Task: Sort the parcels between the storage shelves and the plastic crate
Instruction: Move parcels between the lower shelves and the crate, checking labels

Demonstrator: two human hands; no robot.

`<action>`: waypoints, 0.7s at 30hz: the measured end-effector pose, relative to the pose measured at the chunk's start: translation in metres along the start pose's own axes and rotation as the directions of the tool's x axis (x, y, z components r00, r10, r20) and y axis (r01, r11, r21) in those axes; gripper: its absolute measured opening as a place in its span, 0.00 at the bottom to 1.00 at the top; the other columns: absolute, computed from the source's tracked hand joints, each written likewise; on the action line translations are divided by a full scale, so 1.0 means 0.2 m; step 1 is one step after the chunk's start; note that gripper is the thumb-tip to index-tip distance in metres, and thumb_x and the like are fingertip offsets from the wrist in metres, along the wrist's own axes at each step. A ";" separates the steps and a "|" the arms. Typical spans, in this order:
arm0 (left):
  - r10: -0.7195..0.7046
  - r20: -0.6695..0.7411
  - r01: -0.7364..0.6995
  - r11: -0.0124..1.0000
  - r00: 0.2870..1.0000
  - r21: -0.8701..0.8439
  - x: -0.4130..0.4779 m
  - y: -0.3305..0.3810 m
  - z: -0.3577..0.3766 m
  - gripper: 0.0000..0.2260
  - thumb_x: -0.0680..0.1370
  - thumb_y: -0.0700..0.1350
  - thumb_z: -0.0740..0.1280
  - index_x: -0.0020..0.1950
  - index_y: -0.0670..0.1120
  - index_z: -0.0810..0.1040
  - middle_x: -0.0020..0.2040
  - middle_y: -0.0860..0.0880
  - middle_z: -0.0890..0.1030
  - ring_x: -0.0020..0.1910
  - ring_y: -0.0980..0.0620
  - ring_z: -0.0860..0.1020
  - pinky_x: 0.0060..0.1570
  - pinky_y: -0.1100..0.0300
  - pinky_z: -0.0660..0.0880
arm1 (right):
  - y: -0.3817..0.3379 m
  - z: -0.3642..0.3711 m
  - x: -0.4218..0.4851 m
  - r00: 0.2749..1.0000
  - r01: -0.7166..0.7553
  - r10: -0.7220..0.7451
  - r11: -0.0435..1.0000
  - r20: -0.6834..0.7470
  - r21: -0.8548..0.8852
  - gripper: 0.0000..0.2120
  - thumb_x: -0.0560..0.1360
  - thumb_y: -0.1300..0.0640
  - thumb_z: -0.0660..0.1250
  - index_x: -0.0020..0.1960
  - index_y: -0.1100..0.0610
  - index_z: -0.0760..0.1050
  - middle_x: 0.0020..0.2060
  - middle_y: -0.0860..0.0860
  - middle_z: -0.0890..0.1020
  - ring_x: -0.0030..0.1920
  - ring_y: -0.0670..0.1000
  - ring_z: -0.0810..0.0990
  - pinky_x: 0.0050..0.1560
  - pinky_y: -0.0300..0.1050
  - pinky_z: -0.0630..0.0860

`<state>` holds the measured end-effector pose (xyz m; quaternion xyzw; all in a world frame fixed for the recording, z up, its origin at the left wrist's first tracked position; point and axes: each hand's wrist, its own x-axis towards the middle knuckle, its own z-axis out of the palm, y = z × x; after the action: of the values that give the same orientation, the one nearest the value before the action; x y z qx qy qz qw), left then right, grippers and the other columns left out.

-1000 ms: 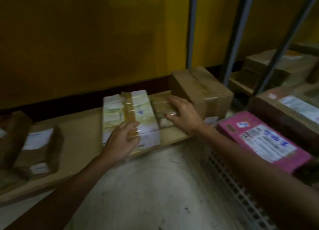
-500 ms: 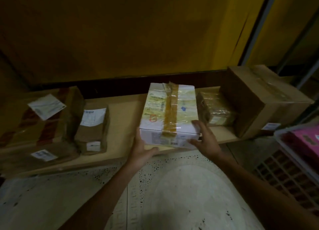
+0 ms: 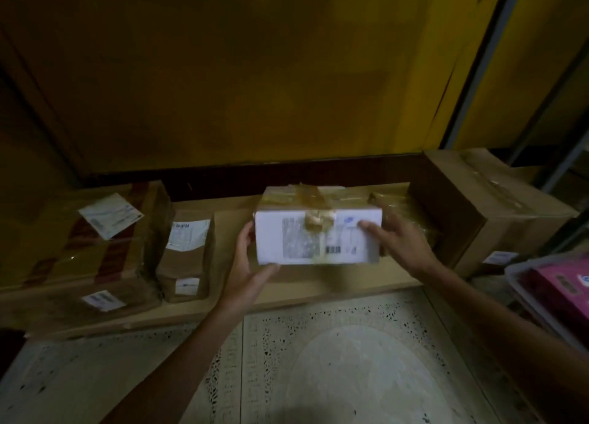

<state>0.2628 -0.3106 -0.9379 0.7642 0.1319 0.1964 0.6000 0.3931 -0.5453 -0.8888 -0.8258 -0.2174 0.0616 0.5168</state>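
A white parcel [image 3: 306, 239] with brown tape and a barcode label is lifted off the low wooden shelf [image 3: 287, 293] and tipped so its white face points at me. My left hand [image 3: 248, 264] grips its left end, thumb under the bottom edge. My right hand [image 3: 398, 242] holds the right end, with fingers spread on the front face. At the right edge stands the plastic crate [image 3: 522, 283] with a pink parcel [image 3: 564, 286] inside it.
On the shelf lie a large taped brown box [image 3: 79, 239] at the left, a small brown parcel [image 3: 188, 254] beside it, a plastic-wrapped parcel [image 3: 401, 207] behind my right hand, and a big cardboard box [image 3: 490, 207] at the right. Grey shelf posts [image 3: 478, 63] rise at the right. Speckled floor lies below.
Both hands took hold of the white parcel, raised it from the shelf and tipped it up toward me. My view swung left, so the crate slid to the right edge.
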 end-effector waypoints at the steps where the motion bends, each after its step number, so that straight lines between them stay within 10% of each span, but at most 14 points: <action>1: 0.043 -0.011 -0.043 0.999 0.999 -0.006 0.02 0.07 0.00 0.36 0.68 0.45 0.70 0.69 0.63 0.55 0.69 0.56 0.64 0.67 0.57 0.63 0.56 0.62 0.65 | -0.05 -0.03 0.03 0.996 -0.009 0.012 0.999 -0.083 0.035 0.20 0.76 0.46 0.62 0.67 0.49 0.68 0.55 0.49 0.78 0.49 0.48 0.80 0.43 0.46 0.80; 4: 0.115 -0.037 -0.117 0.990 0.993 -0.083 0.10 0.25 -0.03 0.36 0.67 0.47 0.69 0.71 0.59 0.55 0.67 0.57 0.65 0.63 0.62 0.65 0.49 0.73 0.65 | -0.21 -0.12 0.09 0.973 0.013 0.047 0.967 -0.227 0.254 0.27 0.74 0.41 0.62 0.70 0.52 0.65 0.61 0.50 0.75 0.59 0.51 0.76 0.55 0.48 0.75; 9: 0.191 0.016 -0.190 0.980 0.981 -0.059 0.15 0.32 -0.02 0.40 0.71 0.43 0.72 0.71 0.66 0.51 0.60 0.74 0.62 0.53 0.81 0.66 0.42 0.77 0.70 | -0.32 -0.10 0.10 0.987 0.157 -0.139 0.942 -0.082 0.296 0.29 0.69 0.52 0.72 0.65 0.36 0.65 0.59 0.40 0.75 0.59 0.44 0.76 0.54 0.46 0.78; 13: 0.155 0.025 -0.155 0.988 0.988 -0.020 0.13 0.24 -0.03 0.40 0.74 0.39 0.68 0.72 0.66 0.47 0.66 0.71 0.63 0.59 0.75 0.67 0.54 0.67 0.71 | -0.24 -0.05 0.08 0.986 0.147 -0.135 0.982 -0.102 0.120 0.35 0.71 0.54 0.72 0.71 0.38 0.59 0.66 0.50 0.72 0.64 0.55 0.73 0.60 0.60 0.74; 17: 0.112 -0.001 -0.112 0.993 0.994 0.018 0.11 0.19 -0.04 0.37 0.74 0.42 0.69 0.74 0.61 0.51 0.73 0.57 0.61 0.71 0.54 0.63 0.64 0.51 0.66 | -0.20 0.01 0.06 0.981 0.186 -0.176 0.968 -0.076 0.168 0.30 0.73 0.59 0.70 0.65 0.35 0.61 0.53 0.34 0.76 0.52 0.38 0.79 0.49 0.41 0.80; 21: 0.027 -0.046 -0.025 0.998 0.999 0.053 0.11 0.15 -0.05 0.35 0.71 0.48 0.72 0.73 0.56 0.57 0.74 0.53 0.60 0.69 0.53 0.62 0.60 0.55 0.66 | -0.17 0.02 0.08 0.987 0.137 -0.110 0.955 -0.114 0.264 0.26 0.74 0.65 0.67 0.68 0.50 0.66 0.55 0.43 0.78 0.51 0.41 0.79 0.45 0.34 0.79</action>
<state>0.2779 -0.2998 -0.9047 0.7766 0.1409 0.2183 0.5740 0.3950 -0.5226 -0.8583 -0.7342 -0.2325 0.0177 0.6376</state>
